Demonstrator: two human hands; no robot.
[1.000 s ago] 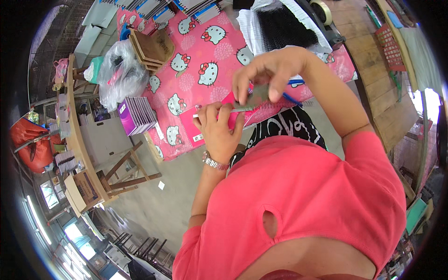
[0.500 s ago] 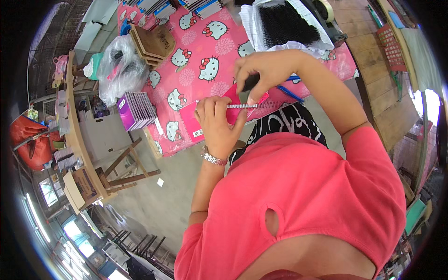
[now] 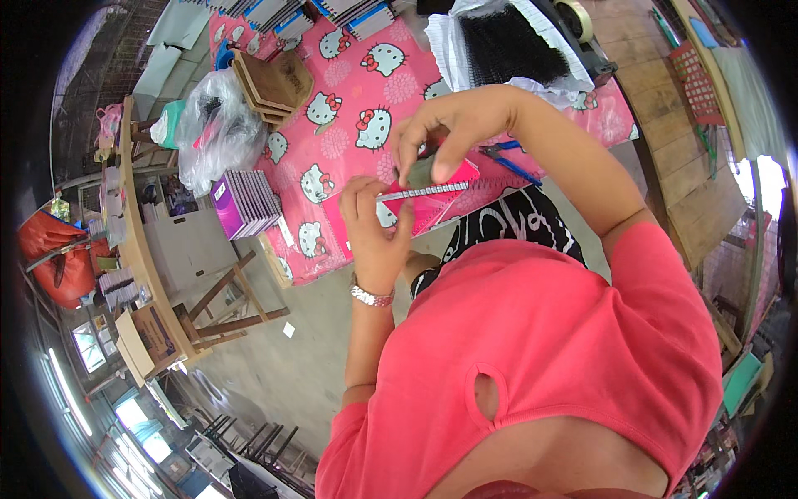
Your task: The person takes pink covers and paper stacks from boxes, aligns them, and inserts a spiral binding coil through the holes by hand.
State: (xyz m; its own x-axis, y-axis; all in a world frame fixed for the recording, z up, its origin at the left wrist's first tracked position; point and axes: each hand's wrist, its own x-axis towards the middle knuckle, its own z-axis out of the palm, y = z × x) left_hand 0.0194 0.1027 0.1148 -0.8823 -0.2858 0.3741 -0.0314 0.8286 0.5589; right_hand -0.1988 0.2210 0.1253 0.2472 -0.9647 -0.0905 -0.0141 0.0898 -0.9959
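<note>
My left hand (image 3: 374,229) is closed on the left end of a pink notebook (image 3: 436,208), its thumb and fingers on either side of the punched edge. That edge shows as a pale toothed strip slanting up to the right. Just above the strip, my right hand (image 3: 470,125) is closed in a pinch on a dark green flat piece (image 3: 421,172), whose kind I cannot make out. A thin spiral coil (image 3: 500,182) reaches out past the notebook's right end. Pliers with blue handles (image 3: 517,166) lie beyond it, below my right forearm.
The table has a pink patterned cover (image 3: 332,91). Black coils (image 3: 515,46) lie on white paper at the back right, near a tape roll (image 3: 575,21). To the left are stacked purple notebooks (image 3: 248,202), a plastic bag (image 3: 220,125) and a brown holder (image 3: 278,83).
My right hand has moved slightly left with the green piece. The notebook's punched edge has tilted up at its right end, and my left hand has shifted a little left.
</note>
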